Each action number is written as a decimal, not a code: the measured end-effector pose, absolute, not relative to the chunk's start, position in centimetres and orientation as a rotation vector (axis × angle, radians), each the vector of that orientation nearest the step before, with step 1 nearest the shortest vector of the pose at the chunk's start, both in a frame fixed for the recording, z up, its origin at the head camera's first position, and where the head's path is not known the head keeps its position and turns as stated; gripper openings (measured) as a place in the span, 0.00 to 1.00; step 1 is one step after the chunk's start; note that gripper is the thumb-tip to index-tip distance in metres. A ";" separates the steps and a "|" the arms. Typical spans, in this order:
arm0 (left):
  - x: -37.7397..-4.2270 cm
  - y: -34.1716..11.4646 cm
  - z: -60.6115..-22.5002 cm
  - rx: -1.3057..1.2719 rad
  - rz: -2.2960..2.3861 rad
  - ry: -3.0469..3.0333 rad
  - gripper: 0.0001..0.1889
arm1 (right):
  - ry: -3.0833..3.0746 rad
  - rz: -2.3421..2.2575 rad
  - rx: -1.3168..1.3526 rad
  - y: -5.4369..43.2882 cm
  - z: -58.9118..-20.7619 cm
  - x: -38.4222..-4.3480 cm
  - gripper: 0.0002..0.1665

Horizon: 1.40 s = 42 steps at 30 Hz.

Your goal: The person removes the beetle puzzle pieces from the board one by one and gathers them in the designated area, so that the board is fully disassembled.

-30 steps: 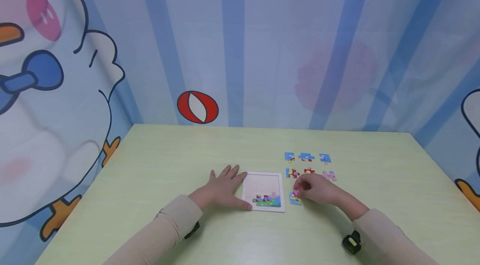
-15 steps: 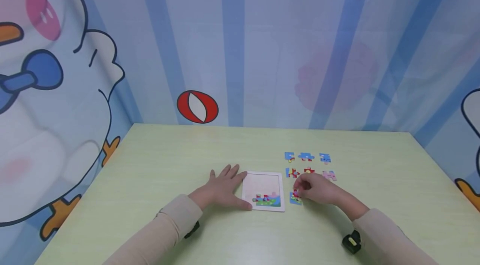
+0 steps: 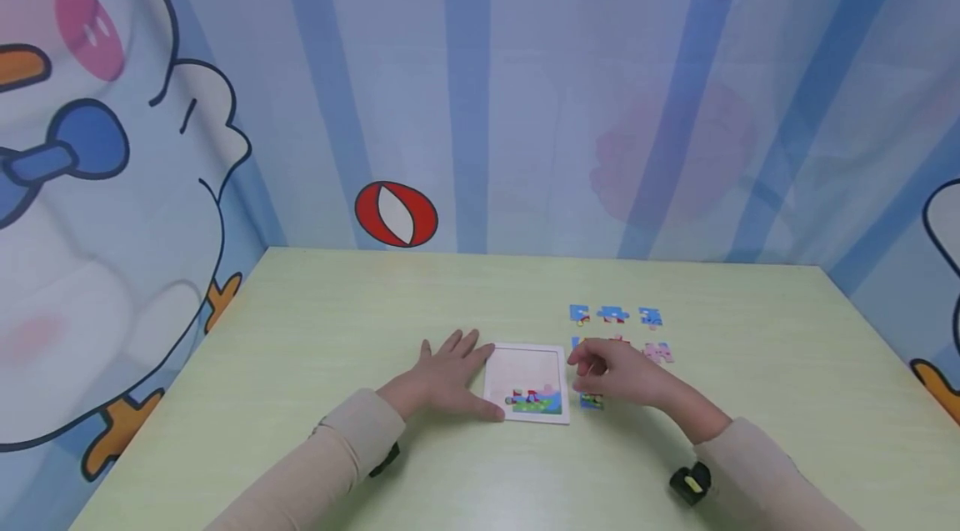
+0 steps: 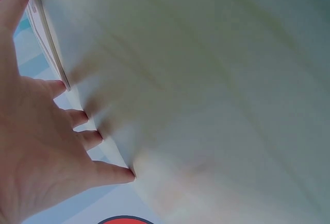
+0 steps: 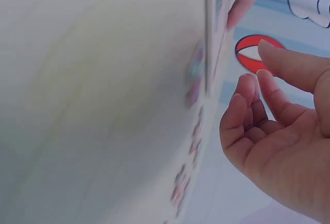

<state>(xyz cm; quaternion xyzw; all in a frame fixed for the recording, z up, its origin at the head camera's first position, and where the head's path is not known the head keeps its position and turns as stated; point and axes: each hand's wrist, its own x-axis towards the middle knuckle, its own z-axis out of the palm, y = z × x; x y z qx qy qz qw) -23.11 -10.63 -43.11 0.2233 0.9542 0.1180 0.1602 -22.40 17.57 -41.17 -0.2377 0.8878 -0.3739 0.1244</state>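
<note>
My left hand [image 3: 450, 383] lies with spread fingers at the left side of a white square puzzle tray [image 3: 517, 366]. Its index finger and thumb touch the tray's edge, as the left wrist view also shows. Joined jigsaw pieces [image 3: 537, 403] with a green and blue picture fill the tray's lower part. To the right of the tray, my right hand [image 3: 630, 373] hovers over a jigsaw piece [image 3: 591, 402], partly covering it. In the right wrist view the right thumb and index finger [image 5: 289, 67] are apart and nothing shows between them; the other fingers bend loosely.
Blue jigsaw pieces [image 3: 612, 314] lie in a row behind the right hand. A pink piece [image 3: 658, 352] sits nearer, with others in its row partly covered by that hand. The pale table [image 3: 360, 306] meets a printed blue backdrop [image 3: 525, 139] at its far edge.
My right hand has shifted slightly left and up, away from the piece its fingertips were at, and its thumb and index finger have parted. The left hand and tray have not moved.
</note>
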 end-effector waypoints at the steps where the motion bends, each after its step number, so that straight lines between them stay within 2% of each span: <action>1: -23.1 -10.6 -43.2 0.638 0.337 2.725 0.53 | 2.582 -1.091 -0.713 17.3 -41.1 -22.3 0.13; 17: -23.3 -10.5 -43.0 0.630 0.328 2.724 0.53 | 2.465 -1.069 -0.757 13.2 -41.2 -22.2 0.17; 42: -23.2 -10.5 -43.1 0.641 0.338 2.729 0.53 | 2.520 -0.943 -0.674 11.1 -42.0 -22.2 0.17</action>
